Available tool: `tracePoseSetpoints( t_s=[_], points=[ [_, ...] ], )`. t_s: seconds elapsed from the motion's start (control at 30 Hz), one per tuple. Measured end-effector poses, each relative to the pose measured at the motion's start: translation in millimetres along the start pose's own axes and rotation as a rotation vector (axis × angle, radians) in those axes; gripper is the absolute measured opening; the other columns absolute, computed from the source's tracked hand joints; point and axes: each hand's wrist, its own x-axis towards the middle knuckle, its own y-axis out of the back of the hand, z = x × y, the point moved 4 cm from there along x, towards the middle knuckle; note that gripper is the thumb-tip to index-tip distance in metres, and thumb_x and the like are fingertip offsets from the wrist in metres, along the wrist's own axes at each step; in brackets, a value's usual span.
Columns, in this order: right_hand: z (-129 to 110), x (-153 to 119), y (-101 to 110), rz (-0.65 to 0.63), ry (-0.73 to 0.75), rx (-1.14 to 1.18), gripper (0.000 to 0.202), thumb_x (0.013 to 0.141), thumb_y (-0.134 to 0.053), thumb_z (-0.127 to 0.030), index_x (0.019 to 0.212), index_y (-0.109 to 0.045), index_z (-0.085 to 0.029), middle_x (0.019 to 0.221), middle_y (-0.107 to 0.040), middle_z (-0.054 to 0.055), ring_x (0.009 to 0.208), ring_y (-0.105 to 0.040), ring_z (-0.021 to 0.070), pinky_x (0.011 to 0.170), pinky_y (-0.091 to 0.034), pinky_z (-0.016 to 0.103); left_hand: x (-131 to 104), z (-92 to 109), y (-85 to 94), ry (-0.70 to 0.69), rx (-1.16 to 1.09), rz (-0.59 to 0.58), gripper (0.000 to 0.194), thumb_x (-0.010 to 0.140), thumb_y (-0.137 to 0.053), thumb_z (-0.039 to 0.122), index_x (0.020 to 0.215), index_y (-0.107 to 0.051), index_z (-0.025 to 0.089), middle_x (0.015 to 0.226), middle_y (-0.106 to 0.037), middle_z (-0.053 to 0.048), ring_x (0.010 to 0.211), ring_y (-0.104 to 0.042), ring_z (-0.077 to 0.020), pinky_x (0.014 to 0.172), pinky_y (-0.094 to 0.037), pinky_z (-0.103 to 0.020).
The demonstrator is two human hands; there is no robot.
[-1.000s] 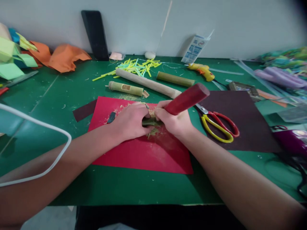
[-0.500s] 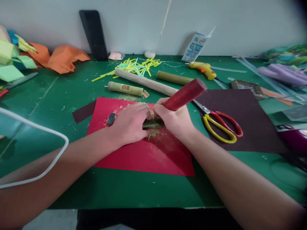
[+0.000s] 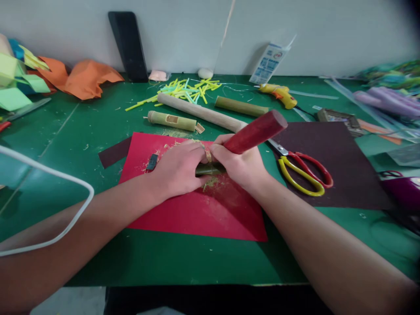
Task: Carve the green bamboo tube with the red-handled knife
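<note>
Over the red sheet (image 3: pixel 197 218), the left hand (image 3: pixel 180 164) gripped a green bamboo piece (image 3: pixel 208 169), its ends covered. Above the sheet, the right hand (image 3: pixel 242 165) clasped a red handle (image 3: pixel 257 131), its lower end hidden. Right of the sheet lay scissors (image 3: pixel 282 150), tips obscured.

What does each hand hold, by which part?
Right hand: a red handle, near its lower end. Left hand: a green bamboo piece, by its left part.
</note>
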Motion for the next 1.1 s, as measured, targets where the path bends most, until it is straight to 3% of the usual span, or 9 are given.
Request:
tracePoseSetpoints(
  t_s=[0.57,0.8,0.93,1.0,1.1],
  points=[
    [1.2,0.8,-0.3,0.002,-0.001,-0.023,0.017,0.070,-0.059,-0.027,0.056,-0.052,-0.021,0.053,-0.048,-0.005,0.053,-0.040,0.0096,0.052,-0.033,0.027,1.9,-0.9,0.8,0.003,-0.023,-0.002,0.023,0.076,-0.075,0.031,0.078,-0.055,0.020,0.086,-0.066,-0.004,0.088,-0.062,-0.0246,0.069,-0.045,-0.035],
    [0.9,0.7,-6.2,-0.078,0.043,-0.026,0.017,0.069,-0.056,-0.022,0.055,-0.046,-0.022,0.060,-0.053,-0.001,0.059,-0.049,0.0120,0.057,-0.040,0.028,3.0,-4.5,0.9,-0.008,-0.067,0.013,0.027,0.077,-0.072,0.036,0.072,-0.051,0.020,0.078,-0.062,-0.004,0.080,-0.060,-0.0227,0.064,-0.041,-0.033],
    [-0.3,-3.7,-4.8,-0.118,0.022,-0.039,0.020,0.069,-0.055,-0.022,0.052,-0.044,-0.022,0.055,-0.049,-0.002,0.055,-0.044,0.0109,0.053,-0.036,0.028,3.3,-6.8,0.8,0.000,-0.094,0.015,0.026,0.075,-0.070,0.034,0.069,-0.049,0.020,0.074,-0.059,-0.002,0.075,-0.057,-0.0204,0.061,-0.038,-0.032],
    [-1.4,-5.7,-2.4,-0.095,0.028,-0.039,0.021,0.069,-0.054,-0.021,0.051,-0.044,-0.022,0.052,-0.046,-0.003,0.053,-0.041,0.0103,0.052,-0.034,0.028,3.9,-7.0,0.7,-0.008,-0.073,0.011,0.023,0.074,-0.070,0.032,0.070,-0.051,0.020,0.074,-0.059,-0.002,0.076,-0.057,-0.0207,0.062,-0.038,-0.032],
    [-1.4,-5.1,3.9,0.039,0.029,-0.050,0.021,0.070,-0.052,-0.020,0.051,-0.044,-0.022,0.051,-0.043,-0.004,0.051,-0.037,0.0097,0.050,-0.030,0.028,4.5,-7.1,0.1,-0.018,-0.044,0.004,0.020,0.073,-0.071,0.032,0.073,-0.055,0.020,0.077,-0.061,-0.003,0.081,-0.058,-0.0221,0.066,-0.041,-0.034]
  ],
)
